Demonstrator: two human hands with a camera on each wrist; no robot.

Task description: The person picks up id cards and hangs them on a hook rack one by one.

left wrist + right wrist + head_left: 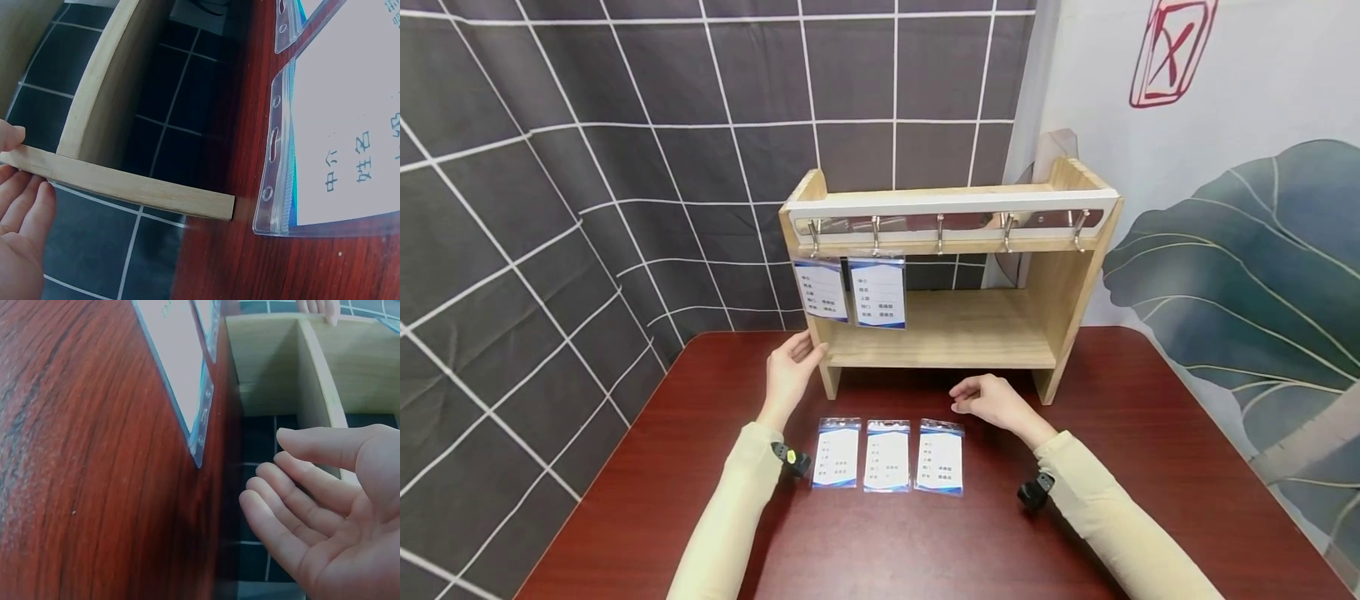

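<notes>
A wooden rack [955, 333] with a rail of metal hooks [940, 223] stands at the back of the red-brown table [1150, 433]. Two badge holders [822, 287] [877, 292] hang from the two leftmost hooks. Three more badge holders [836, 452] [887, 455] [939, 456] lie in a row in front of the rack. My left hand [796, 362] rests with straight fingers against the rack's left side panel [125, 184]. My right hand [988, 404] hovers open, holding nothing, just beyond the rightmost lying holder [181, 369], its fingers [294, 500] loosely spread.
A dark tiled curtain [587, 167] hangs behind and to the left; a leaf-print cloth [1240, 250] covers the right. The three right-hand hooks carry nothing. The rack's lower board is bare. Small cameras sit on both wrists.
</notes>
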